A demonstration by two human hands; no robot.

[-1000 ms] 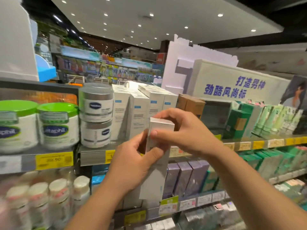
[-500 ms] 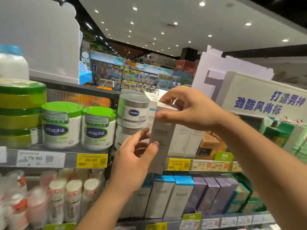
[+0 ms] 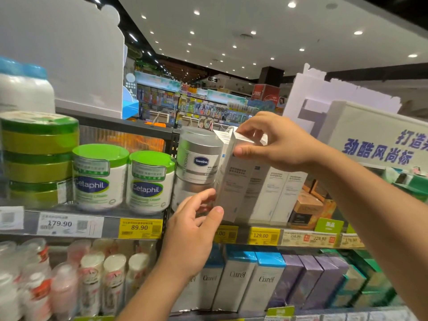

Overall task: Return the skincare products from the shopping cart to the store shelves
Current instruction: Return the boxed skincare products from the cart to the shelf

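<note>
A: What has the grip got hold of?
B: The right hand [image 3: 275,144] pinches the top of a tall white box [image 3: 234,181], thumb on the front face, fingers curled over the top edge. The left hand [image 3: 192,230] is loosely spread beside the box's lower part, thumb near its bottom corner; I cannot tell whether it touches.
A: Which way does the box run?
B: Long axis nearly upright, top tipped slightly toward the back, printed face forward. Its base sits at the front edge of the shelf [image 3: 261,230].
A: What else does that shelf hold?
B: Matching white boxes [image 3: 278,195] just beside it, stacked Vaseline jars [image 3: 199,158] at its left, then Cetaphil tubs [image 3: 125,179].
</note>
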